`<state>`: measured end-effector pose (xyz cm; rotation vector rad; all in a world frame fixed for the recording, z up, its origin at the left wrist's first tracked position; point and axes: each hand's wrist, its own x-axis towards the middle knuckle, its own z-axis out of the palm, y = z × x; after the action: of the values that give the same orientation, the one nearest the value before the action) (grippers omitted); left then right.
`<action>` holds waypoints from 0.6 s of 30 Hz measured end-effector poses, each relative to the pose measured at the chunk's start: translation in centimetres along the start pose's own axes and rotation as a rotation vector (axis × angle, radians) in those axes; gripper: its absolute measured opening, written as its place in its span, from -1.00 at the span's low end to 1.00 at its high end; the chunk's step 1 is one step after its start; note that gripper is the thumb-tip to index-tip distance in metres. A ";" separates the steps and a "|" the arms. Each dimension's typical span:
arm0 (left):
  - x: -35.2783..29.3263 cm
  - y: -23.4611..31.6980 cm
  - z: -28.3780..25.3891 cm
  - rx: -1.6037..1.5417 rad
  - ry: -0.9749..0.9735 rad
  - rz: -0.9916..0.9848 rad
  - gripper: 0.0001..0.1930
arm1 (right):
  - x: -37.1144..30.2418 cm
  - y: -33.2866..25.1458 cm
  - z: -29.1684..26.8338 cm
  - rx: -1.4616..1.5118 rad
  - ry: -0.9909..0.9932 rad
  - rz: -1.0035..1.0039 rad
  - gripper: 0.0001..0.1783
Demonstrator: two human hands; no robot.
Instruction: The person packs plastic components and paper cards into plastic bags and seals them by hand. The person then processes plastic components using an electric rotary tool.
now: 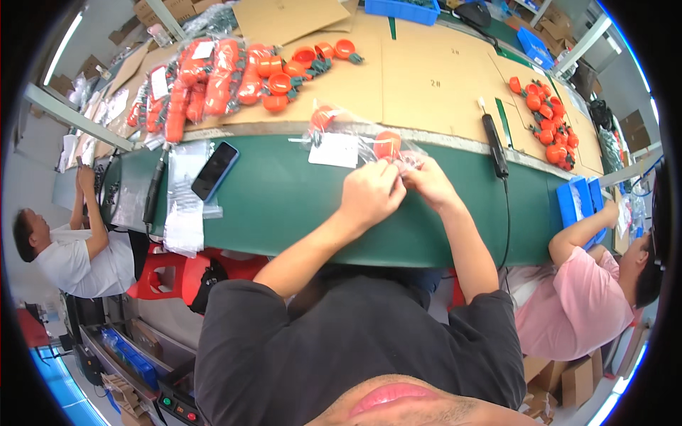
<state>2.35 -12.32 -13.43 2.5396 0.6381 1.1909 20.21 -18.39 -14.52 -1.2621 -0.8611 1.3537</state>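
A transparent plastic bag [364, 133] lies across the front edge of the cardboard and the green table. Inside or under its film are an orange-red cup [388, 144] close to my hands and a second orange-red cup [323, 118] further left. A white paper label [334, 150] sits on the bag between them. My left hand [371, 190] and my right hand [426, 183] meet at the bag's near right end, fingers pinched on the film. What exactly the fingertips grip is partly hidden.
Bagged orange-red cups [226, 74] and loose ones [279, 84] cover the cardboard at back left; another pile [550, 121] lies right. A phone [215, 170], plastic bags [186, 206] and corded black tools [495, 145] rest on the table. Co-workers sit left [85, 248] and right [575, 305].
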 end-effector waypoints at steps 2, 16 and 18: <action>-0.4 0.4 0.0 -0.032 -0.040 0.023 -0.86 | 0.5 0.0 1.8 0.116 -0.063 -0.033 -0.60; -0.6 -2.5 -2.3 0.057 0.016 -0.021 -0.85 | 5.1 -0.3 5.3 0.207 -0.203 0.034 -0.36; -1.0 -3.2 -2.8 0.049 0.022 -0.023 -0.85 | 5.7 -1.4 7.4 0.234 -0.153 0.018 -0.35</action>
<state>-1.26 -9.89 -13.71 2.5552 0.7087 1.2113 13.89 -11.56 -13.10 -0.9976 -0.7714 1.5328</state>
